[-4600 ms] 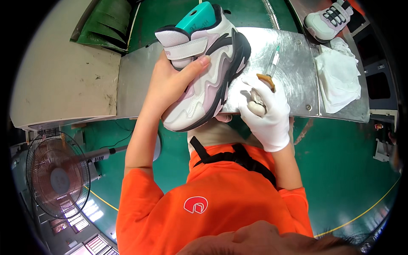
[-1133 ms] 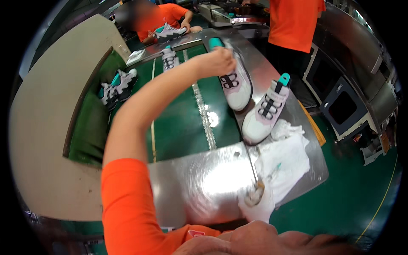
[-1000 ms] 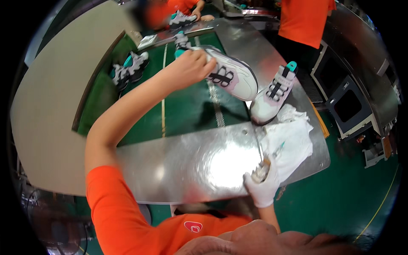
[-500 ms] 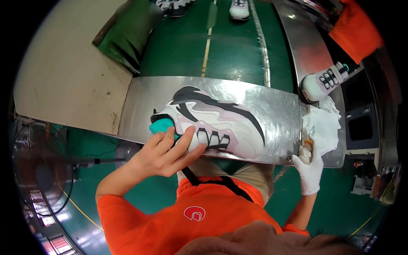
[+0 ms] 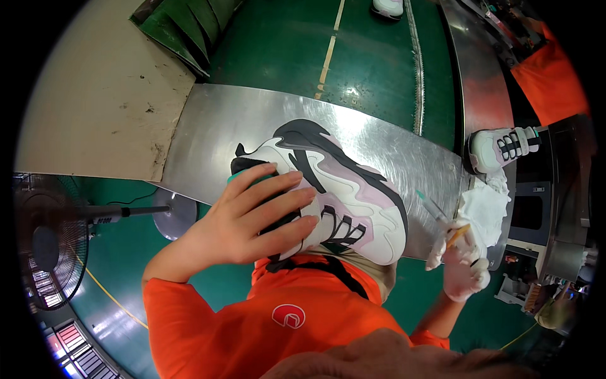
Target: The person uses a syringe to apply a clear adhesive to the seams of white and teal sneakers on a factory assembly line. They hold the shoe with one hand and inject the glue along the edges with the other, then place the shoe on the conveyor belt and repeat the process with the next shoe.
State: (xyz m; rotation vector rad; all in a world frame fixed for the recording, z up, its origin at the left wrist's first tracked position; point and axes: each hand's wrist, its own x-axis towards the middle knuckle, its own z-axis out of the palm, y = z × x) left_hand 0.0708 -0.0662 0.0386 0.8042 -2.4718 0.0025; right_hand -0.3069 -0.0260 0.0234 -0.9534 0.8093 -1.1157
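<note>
A white, lilac and black sneaker (image 5: 363, 183) lies on its side on the metal shelf (image 5: 208, 132), sole edge away from me and toe to the right. My left hand (image 5: 243, 211), bare, grips it around the collar and tongue, covering most of the teal piece in its opening. Off the shelf's right front corner, my right hand (image 5: 464, 268) wears a white glove. Its fingers close on a slim, clear, syringe-like applicator (image 5: 434, 207) whose teal tip points toward the shoe. A yellow-orange stick-like piece (image 5: 459, 235) also shows at those fingers; its kind is unclear.
Crumpled white paper (image 5: 486, 208) lies at the shelf's right end, beside another sneaker (image 5: 502, 150). Beyond runs a green conveyor belt (image 5: 372, 69) carrying a shoe. A beige board (image 5: 95, 101) stands left, a fan (image 5: 47, 246) below it. An orange sleeve (image 5: 552, 82) shows far right.
My right hand has lifted from the shelf corner with the applicator now showing in it. My left hand has spread further over the collar, and the sneaker has turned slightly, its toe nearer me.
</note>
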